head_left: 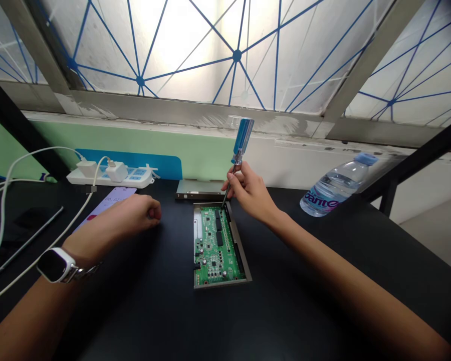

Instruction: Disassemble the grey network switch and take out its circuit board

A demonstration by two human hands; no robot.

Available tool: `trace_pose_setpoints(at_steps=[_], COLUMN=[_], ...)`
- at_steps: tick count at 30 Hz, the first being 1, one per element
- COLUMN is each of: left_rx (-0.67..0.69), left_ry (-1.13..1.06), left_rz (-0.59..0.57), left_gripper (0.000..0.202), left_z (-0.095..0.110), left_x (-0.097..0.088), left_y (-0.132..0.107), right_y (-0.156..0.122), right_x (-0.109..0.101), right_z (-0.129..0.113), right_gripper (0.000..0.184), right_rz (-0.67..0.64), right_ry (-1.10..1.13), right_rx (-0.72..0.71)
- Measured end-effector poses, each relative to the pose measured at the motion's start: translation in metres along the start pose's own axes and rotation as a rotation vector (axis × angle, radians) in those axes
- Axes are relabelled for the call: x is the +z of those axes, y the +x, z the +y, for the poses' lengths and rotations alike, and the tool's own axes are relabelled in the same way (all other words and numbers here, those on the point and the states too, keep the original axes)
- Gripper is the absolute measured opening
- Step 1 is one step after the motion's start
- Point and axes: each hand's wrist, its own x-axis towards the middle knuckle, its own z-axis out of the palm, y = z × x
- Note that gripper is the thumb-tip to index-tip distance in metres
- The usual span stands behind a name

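Observation:
A green circuit board (215,240) lies in an open grey metal case (244,255) at the middle of the black table. My right hand (250,193) is closed on a screwdriver (241,143) with a blue clear handle, held upright, its tip at the board's far right corner. My left hand (135,213) rests on the table to the left of the case, fingers curled in a loose fist. What it holds, if anything, is hidden. A smartwatch (56,264) sits on that wrist.
A phone (108,203) with a lit screen lies just beyond my left hand. A white power strip (110,175) with chargers and white cables sits at the back left. A grey cover plate (199,188) lies behind the case. A water bottle (336,188) lies at the right.

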Motion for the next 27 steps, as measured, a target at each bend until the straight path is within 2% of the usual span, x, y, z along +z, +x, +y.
trace_pose_setpoints(at_steps=[5,8,10,13,16,19,23,27], left_rx=[0.004,-0.002,0.010,0.125,0.191,0.205,0.125,-0.020], left_ry=[0.020,0.018,-0.021,-0.187,-0.316,-0.464,-0.749,-1.442], left_rz=[-0.027,-0.061,-0.066,-0.023,-0.020,-0.018,0.006,-0.023], left_gripper=[0.008,0.010,0.010,0.014,0.015,0.017,0.020,0.018], left_z=[-0.006,-0.001,0.010,0.035,0.060,0.077,0.086,0.094], left_x=[0.004,0.002,0.001,0.002,0.010,0.024,0.046,0.058], left_y=[-0.001,-0.002,-0.002,-0.003,-0.005,-0.005,-0.001,0.006], right_y=[0.000,0.000,0.000,0.000,0.001,0.001,0.001,0.000], right_x=[0.002,0.002,0.002,0.001,0.002,0.000,-0.001,0.006], right_z=[0.003,0.004,0.003,0.001,-0.002,-0.005,-0.008,-0.011], right_gripper=[0.015,0.016,0.013,0.010,0.011,0.013,0.015,0.016], right_rz=[0.005,0.001,-0.011,-0.029,-0.037,-0.025,0.036,0.077], right_ry=[0.016,0.006,0.003,0.007,0.029,0.036,0.073,0.285], right_rx=[0.019,0.019,0.017,0.018,0.020,-0.001,-0.050,0.014])
